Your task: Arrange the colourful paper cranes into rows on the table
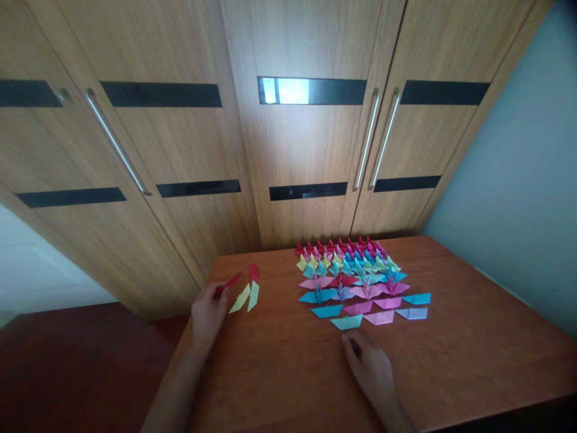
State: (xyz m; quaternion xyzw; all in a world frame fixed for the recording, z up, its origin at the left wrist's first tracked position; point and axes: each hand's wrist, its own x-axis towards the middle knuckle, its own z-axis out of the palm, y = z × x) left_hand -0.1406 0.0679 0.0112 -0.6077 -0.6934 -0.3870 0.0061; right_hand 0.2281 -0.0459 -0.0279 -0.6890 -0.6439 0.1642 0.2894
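Observation:
My left hand [210,313] pinches a red folded paper piece [231,280] near the table's left edge. Just right of it lie two pale yellow folded paper pieces [253,296] and another red folded piece [253,272]. My right hand [372,365] rests on the table with its fingers loosely curled, and no paper shows in it. Its fingertips are close to a mint folded paper piece [347,322], apart from it. Beyond are rows of blue, pink and lilac slanted folded pieces [380,317], then several paper cranes [367,291] with wings spread.
Tightly packed rows of small pointed folded papers [340,248] in red, pink, yellow and blue stand at the back of the brown table [270,373]. Wooden cabinet doors [311,144] with metal handles rise right behind it. A pale wall [518,210] is on the right.

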